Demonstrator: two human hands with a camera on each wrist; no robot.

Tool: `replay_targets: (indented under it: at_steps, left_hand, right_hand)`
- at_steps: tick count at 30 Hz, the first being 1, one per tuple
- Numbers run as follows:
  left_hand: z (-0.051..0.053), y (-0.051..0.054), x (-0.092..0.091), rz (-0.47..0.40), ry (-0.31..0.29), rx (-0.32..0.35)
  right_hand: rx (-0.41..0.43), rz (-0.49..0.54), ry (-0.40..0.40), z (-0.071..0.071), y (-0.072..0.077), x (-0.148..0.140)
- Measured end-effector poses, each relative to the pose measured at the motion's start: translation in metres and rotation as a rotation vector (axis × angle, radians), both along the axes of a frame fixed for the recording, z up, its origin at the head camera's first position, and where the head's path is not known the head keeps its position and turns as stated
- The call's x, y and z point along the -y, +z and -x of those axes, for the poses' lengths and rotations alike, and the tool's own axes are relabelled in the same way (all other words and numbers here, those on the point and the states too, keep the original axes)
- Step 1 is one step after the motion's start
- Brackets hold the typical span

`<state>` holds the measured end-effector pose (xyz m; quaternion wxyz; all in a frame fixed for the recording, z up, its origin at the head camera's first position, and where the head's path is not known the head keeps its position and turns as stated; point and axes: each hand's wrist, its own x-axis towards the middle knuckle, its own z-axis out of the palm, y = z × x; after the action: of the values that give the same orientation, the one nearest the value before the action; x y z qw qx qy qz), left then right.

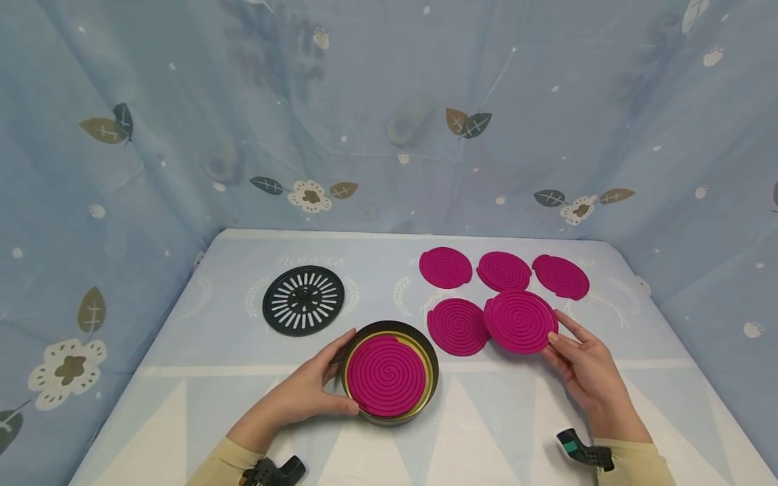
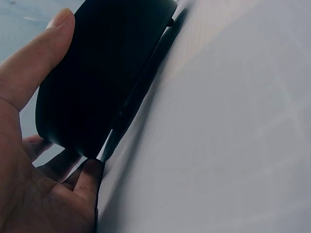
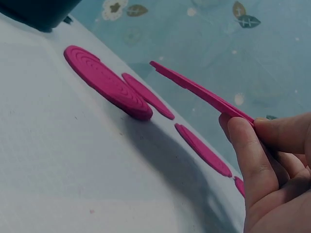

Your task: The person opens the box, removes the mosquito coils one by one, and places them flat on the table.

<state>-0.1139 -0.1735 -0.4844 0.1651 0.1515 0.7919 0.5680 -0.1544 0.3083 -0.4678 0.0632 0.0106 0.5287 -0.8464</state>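
Note:
Magenta spiral mosquito coils lie on the table; one coil [image 1: 389, 374] sits inside a round dark tin [image 1: 433, 358] with a gold-coloured inner rim. My left hand [image 1: 306, 391] grips this tin from the left, its thumb at the near side and its fingers at the far side. In the left wrist view the tin's dark wall [image 2: 102, 73] fills the hand. My right hand [image 1: 583, 364] pinches another coil [image 1: 521, 322] at its right edge, thumb on top. The right wrist view shows that held coil [image 3: 199, 92] raised and tilted above the table.
A black slotted lid [image 1: 304, 300] lies at the left, behind the tin. One coil [image 1: 457, 327] lies just left of the held one. Three more coils, including the rightmost coil [image 1: 562, 277], form a row near the table's back edge. A patterned curtain [image 1: 389, 121] hangs behind.

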Motion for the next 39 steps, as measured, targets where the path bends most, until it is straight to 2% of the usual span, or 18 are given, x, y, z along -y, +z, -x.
replay_targets:
  at_steps: [7,14,31,39]
  left_hand:
    - [0.001,-0.002,0.002,-0.037,-0.027,-0.028]
    - [0.000,-0.003,0.001,-0.032,-0.027,-0.030]
    - [0.000,-0.003,0.001,-0.038,-0.023,-0.020]
    - [0.000,-0.004,0.001,-0.036,-0.011,-0.008]
  right_hand:
    - [0.063,-0.076,-0.059,0.002,-0.005,-0.008]
    - [0.126,-0.140,-0.100,0.004,-0.010,-0.015]
    - [0.167,-0.265,-0.095,0.008,-0.014,-0.020]
    - [0.143,-0.260,-0.060,0.007,-0.016,-0.025]
